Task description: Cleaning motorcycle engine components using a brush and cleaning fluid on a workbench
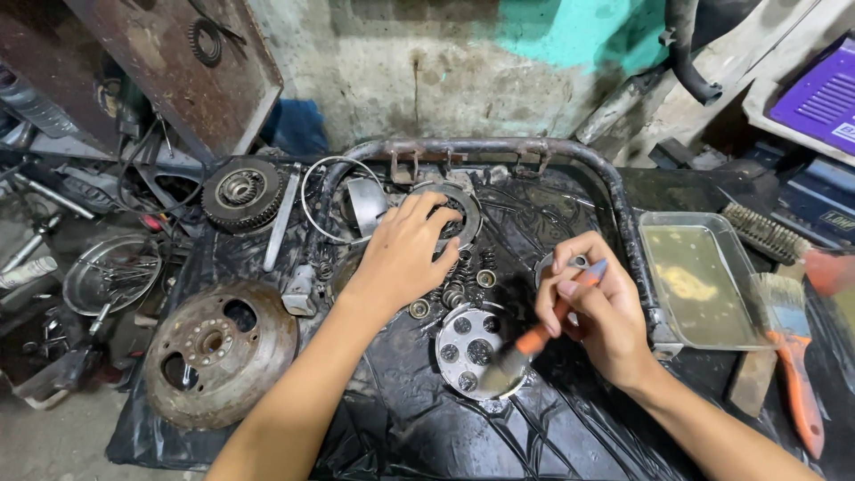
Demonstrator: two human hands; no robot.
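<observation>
The right hand (595,307) grips an orange-handled paintbrush (533,343), its bristles resting on the round perforated metal plate (469,343) that lies on the black plastic sheet (552,428). The left hand (405,254) spreads its fingers over a metal ring plate (463,209) further back, small springs (456,289) lying just beside it

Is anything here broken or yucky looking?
The big round metal disc at the left of the black sheet is brown with rust. The clear tray on the right holds murky yellowish liquid. Nothing looks spilled.
</observation>
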